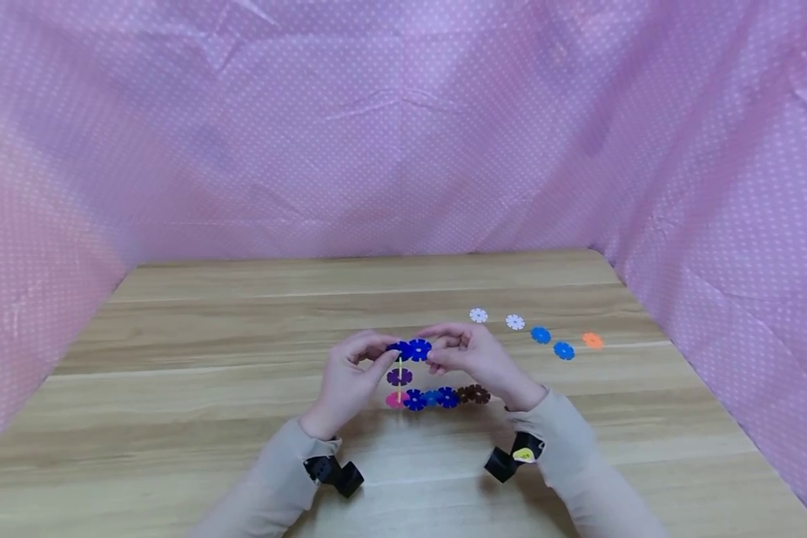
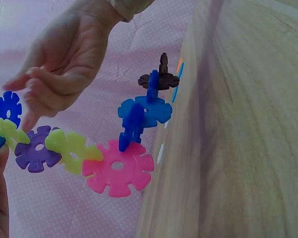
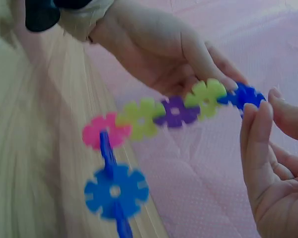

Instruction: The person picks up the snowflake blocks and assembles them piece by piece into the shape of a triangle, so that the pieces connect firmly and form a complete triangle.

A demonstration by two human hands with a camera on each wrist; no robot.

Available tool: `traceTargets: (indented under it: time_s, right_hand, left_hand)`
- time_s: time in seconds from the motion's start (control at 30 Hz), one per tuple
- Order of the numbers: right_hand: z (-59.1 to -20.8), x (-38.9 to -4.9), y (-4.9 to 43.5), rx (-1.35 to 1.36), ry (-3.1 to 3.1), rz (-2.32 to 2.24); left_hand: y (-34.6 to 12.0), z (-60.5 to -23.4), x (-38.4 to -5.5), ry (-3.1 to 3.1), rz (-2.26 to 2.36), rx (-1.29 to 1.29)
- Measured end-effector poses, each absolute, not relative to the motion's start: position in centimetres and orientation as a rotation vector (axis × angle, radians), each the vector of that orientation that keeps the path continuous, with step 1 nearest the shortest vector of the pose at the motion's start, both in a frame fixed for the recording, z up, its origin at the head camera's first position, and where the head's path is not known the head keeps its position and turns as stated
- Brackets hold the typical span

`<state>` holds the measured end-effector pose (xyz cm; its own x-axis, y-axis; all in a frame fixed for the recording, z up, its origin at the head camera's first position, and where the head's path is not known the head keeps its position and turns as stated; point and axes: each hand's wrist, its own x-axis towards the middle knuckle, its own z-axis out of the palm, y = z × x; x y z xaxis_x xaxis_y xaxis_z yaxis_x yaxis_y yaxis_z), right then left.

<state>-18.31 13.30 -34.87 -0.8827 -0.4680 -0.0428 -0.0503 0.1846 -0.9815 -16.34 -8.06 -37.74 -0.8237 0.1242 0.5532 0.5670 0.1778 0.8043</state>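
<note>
Raised in the hands [image 1: 350,377] above the counter [image 1: 242,299], a chain [image 3: 176,119] of interlocked, flower-shaped plastic discs bent into a squared C, opening rightward in the head view. From two dark blue discs [image 1: 422,356] at the held end, it ran through yellow-green, purple and yellow-green to a pink corner disc [image 2: 117,183], then dark blue, lighter blue, dark blue and two brown discs [image 2: 171,82].

1. A pink-lilac cloth printed with small white dots [image 1: 403,149] rises behind the table and along its left and right sides, creased and softly rippled.
2. The broad, light-brown wood-grain table [image 1: 208,336] has darker streaks running crosswise; its straight far edge lies just beside the cloth.
3. Light falls unevenly, with a paler, warmer patch at left.
</note>
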Motion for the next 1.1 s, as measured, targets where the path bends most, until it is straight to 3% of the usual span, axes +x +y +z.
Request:
traceTargets:
  time_s: [0.47,0.73,1.1]
  right_hand:
    - [-36.5,-20.7,23.7,-0.213,2.509,-1.579]
    - [-37.5,-21.3,28.6,-0.199,2.881,-1.088]
    - [-38.9,-21.3,31.3,-0.163,2.917,-0.866]
  left_hand:
    - [-8.3,-37.9,-16.7,-2.176,-1.737,-0.559]
    - [-8.2,-37.8,-16.5,-2.181,-1.777,-0.544]
    - [-7.9,-37.9,-16.6,-2.202,-1.824,-0.505]
